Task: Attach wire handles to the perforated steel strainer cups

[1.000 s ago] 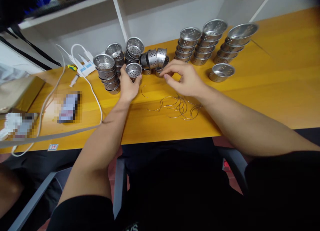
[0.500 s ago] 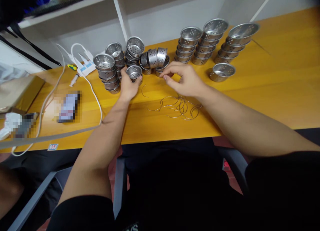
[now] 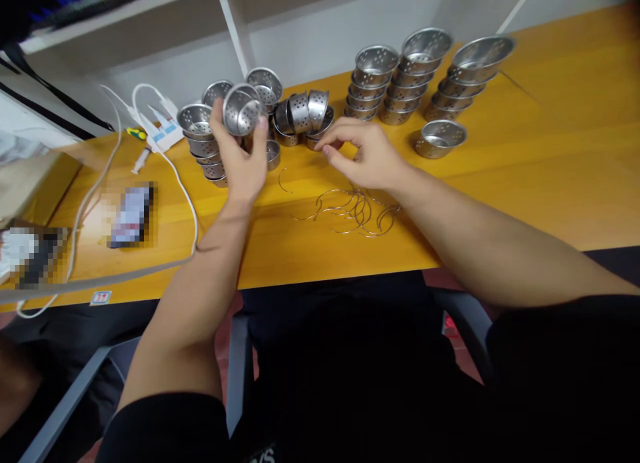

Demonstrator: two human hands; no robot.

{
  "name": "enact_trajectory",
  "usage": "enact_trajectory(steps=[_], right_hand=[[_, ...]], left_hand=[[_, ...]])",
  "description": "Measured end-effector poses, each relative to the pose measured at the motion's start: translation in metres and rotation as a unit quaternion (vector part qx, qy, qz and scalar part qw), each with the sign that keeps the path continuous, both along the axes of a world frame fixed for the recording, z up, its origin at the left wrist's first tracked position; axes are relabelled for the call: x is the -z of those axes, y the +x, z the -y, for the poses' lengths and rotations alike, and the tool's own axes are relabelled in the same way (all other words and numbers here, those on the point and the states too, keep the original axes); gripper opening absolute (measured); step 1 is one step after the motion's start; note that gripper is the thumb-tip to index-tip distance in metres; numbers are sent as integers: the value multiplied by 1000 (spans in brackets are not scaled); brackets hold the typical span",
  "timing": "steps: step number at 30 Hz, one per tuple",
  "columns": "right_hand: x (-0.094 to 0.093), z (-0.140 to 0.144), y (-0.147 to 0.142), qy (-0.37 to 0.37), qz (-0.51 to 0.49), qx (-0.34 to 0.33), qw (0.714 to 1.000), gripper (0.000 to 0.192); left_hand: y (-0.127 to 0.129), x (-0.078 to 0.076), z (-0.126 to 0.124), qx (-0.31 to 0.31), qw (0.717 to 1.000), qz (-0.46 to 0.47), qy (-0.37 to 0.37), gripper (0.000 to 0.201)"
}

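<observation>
Item: perforated metal cup (image 3: 241, 114), round, shiny, small holes in wall and base. Location: lifted off the desk (image 3: 550, 149), tipped on its side with the mouth facing the camera, in front of the left-hand stacks.

Left hand (image 3: 240, 159): raised, fingers (image 3: 219, 119) curled round the cup rim, thumb on the right edge; a firm pinch across the rim.

Right hand (image 3: 367, 157): low over the desk, thumb and forefinger pressed together near the tipped cups (image 3: 303, 111). Whether a wire sits between them cannot be told.

Loose wire hooks (image 3: 353, 213): thin, curved, tangled in a heap just below the right hand; one single hook (image 3: 283, 181) lies apart, between the hands.

Stock: stacked cups, left group (image 3: 200, 139), nested several high; one low cup (image 3: 273, 154) on the desk below the lifted one. Stacked bowls, right group (image 3: 400, 83), three columns; one single bowl (image 3: 440, 138) beside them.

Handling note (judgement): holding the cup by the rim, mouth toward the eye, keeps the holes visible; a single hook is best drawn from the edge of the heap so the others do not drag along.

Other: white cables (image 3: 150, 116) and a charger at the left; two blurred objects on the desk.

Writing: a small sticker (image 3: 101, 297) on the desk edge carries red marks, too small to read. No brand is visible.
</observation>
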State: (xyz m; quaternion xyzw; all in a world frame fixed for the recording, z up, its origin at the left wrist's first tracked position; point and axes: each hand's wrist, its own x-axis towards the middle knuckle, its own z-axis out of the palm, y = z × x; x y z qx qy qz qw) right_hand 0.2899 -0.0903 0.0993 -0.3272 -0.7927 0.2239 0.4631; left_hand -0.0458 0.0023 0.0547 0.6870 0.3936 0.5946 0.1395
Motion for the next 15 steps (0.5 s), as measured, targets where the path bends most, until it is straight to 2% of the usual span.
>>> enact_trajectory(steps=[2, 4, 5, 7, 10, 12, 15], right_hand=[[-1, 0, 0, -8, -1, -3, 1000, 35], [-2, 1, 0, -14, 2, -4, 1000, 35], [-3, 1, 1, -16, 3, -4, 1000, 35], [-4, 2, 1, -16, -1, -6, 1000, 35], [-5, 3, 0, -10, -4, -10, 1000, 37], [-4, 3, 0, -10, 0, -7, 1000, 37], [-3, 3, 0, -6, 5, -3, 1000, 36]], left_hand=[[-2, -4, 1, -42, 997, 13, 60, 110], [-5, -3, 0, -57, 995, -38, 67, 97], [-5, -2, -1, -55, 995, -68, 58, 98], [-2, 4, -4, -59, 995, -73, 41, 114], [9, 9, -4, -88, 996, 21, 20, 146], [16, 7, 1, -73, 997, 18, -17, 141], [17, 0, 10, -43, 997, -4, -64, 119]])
